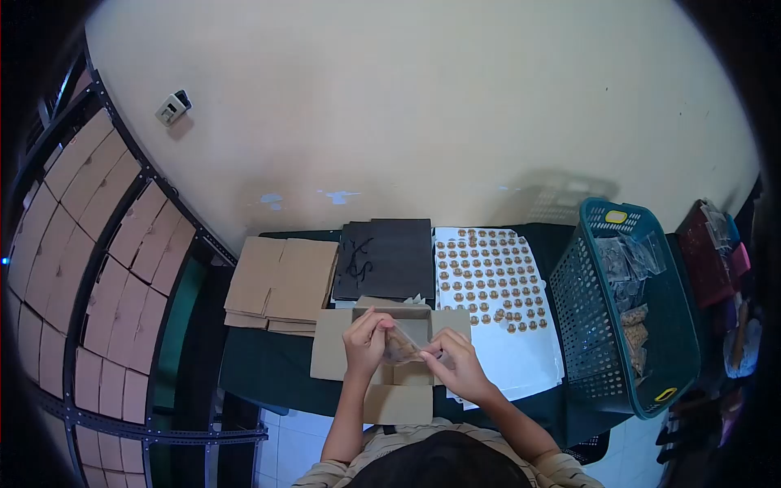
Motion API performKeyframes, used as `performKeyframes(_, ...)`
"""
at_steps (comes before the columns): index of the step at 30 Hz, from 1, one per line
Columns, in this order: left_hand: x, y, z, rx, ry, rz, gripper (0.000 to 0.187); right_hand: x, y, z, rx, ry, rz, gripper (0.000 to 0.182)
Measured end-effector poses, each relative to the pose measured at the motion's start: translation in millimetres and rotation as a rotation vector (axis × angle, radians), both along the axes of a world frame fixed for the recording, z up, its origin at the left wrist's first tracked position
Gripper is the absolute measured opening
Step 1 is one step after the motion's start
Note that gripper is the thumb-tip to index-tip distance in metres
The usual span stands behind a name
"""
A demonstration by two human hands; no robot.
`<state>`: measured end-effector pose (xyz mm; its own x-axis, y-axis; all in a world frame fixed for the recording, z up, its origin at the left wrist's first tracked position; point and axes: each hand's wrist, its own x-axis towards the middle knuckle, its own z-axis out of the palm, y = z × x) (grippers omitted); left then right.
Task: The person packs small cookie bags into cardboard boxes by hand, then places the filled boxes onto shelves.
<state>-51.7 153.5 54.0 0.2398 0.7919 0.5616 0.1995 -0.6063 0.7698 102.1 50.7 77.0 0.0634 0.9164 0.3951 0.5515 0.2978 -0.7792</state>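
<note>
Both my hands are over an open cardboard box (399, 404) with its flaps spread, at the table's front edge. Between them is a small clear plastic bag (400, 345) with something brownish inside, too small to make out. My left hand (368, 337) pinches the bag's upper left side. My right hand (458, 363) has its fingers closed on the bag's right end. To the right of the box, white sheets (521, 366) carry rows of small round brown stickers (490, 272). Behind the box lies a stack of black sheets (399, 256) with black cords on it.
Flat folded cardboard (281, 281) is stacked at the left of the dark green table (285, 370). A green basket (598, 325) of plastic bags stands at the right. Shelves with cardboard boxes (98, 285) fill the far left. A red container (704, 252) is beyond the basket.
</note>
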Motion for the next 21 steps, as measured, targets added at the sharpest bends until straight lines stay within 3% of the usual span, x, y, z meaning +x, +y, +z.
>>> performKeyframes(2, 1.8, 1.0, -5.7, 0.003, -0.012, 0.013, 0.007, 3.2, -0.2, -1.3, -0.096, 0.124, 0.055, 0.011)
performKeyframes(4, 4.2, -1.3, -10.6, -0.151, -0.065, -0.074, 0.009, 14.3, -1.7, -7.1, -0.205, 0.345, 0.224, 0.015)
performKeyframes(5, 4.2, -5.2, -7.3, -0.269, -0.042, -0.124, 0.019, 22.0, -2.0, -11.4, -0.207, 0.346, 0.228, 0.015)
performKeyframes(7, 9.9, -2.3, -24.7, -0.521, -0.332, -0.342, 0.028, 37.1, 0.3, -23.9, -0.313, 0.786, 0.503, 0.020)
performKeyframes(8, 12.6, -4.8, -29.8, -0.524, -0.334, -0.331, 0.028, 38.8, 3.9, -32.0, -0.336, 0.975, 0.541, 0.031)
performKeyframes(10, 20.5, -9.5, -24.2, -0.892, -0.740, -0.695, 0.030, 31.0, 8.8, -33.9, -0.422, 0.910, 0.495, 0.032)
performKeyframes(11, 24.0, -10.0, -20.6, -0.892, -0.741, -0.690, 0.030, 26.7, 11.9, -34.4, -0.494, 0.839, 0.440, 0.034)
performKeyframes(14, 28.5, 1.9, -25.4, -0.944, -0.858, -0.794, 0.028, 14.8, 16.1, -64.8, -0.670, 0.885, 0.584, 0.036)
performKeyframes(17, 28.1, 23.1, -42.2, -1.000, -0.870, -0.626, 0.038, 6.3, 24.8, -67.0, -0.743, 0.966, 0.644, 0.034)
performKeyframes(18, 21.1, 18.4, -46.6, -0.947, -0.735, -0.495, 0.048, 7.8, 30.0, -78.0, -0.698, 0.956, 0.542, 0.038)
performKeyframes(21, -1.6, 6.7, -60.1, -1.010, -0.655, -0.391, 0.044, 3.4, 36.8, -80.0, -0.623, 1.028, 0.380, 0.042)
